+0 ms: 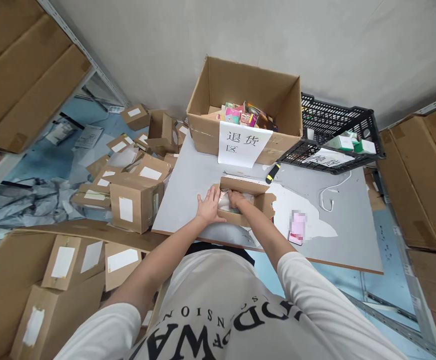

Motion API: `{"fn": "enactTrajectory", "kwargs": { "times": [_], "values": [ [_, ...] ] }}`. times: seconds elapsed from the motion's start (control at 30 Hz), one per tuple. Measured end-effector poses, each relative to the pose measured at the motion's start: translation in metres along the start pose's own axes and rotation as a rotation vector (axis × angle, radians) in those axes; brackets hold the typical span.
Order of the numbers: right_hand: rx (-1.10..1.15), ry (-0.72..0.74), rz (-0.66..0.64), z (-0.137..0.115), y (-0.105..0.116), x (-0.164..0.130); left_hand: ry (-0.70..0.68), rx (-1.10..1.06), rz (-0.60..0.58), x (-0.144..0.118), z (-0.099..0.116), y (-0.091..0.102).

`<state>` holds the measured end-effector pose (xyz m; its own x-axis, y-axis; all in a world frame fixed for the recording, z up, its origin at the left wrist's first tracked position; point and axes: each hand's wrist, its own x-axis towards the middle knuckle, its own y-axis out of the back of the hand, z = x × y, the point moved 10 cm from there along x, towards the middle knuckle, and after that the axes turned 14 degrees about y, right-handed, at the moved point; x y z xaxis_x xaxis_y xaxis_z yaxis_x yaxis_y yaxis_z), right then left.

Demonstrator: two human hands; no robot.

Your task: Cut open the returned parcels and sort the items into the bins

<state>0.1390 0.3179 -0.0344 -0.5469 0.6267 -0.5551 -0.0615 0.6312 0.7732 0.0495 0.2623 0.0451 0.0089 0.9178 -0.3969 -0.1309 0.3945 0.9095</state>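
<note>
Both arms reach out from a white shirt to a small open box near the front edge of the grey table. The left hand lies flat and open against the box's left side. The right hand is inside the box on something pale; its grip cannot be told. Behind stand a big box with a paper sign, a black marker and a black crate.
</note>
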Motion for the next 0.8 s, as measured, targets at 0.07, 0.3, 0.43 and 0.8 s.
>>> {"fn": "enactTrajectory", "kwargs": {
  "times": [0.07, 0.3, 0.43, 0.8],
  "values": [
    [0.011, 0.035, 0.006, -0.001, 0.005, -0.004, 0.015, 0.009, 0.007, 0.000, 0.001, -0.001],
    [0.018, 0.128, 0.037, -0.006, 0.017, -0.033, 0.029, -0.004, 0.028, 0.000, 0.001, -0.001],
    [0.030, 0.134, 0.011, -0.005, 0.018, -0.049, 0.037, -0.012, 0.008, -0.002, 0.000, -0.002],
    [0.451, 0.242, 0.491, 0.014, 0.097, -0.119, 0.043, -0.070, 0.001, -0.007, 0.000, 0.001]
  ]
}}
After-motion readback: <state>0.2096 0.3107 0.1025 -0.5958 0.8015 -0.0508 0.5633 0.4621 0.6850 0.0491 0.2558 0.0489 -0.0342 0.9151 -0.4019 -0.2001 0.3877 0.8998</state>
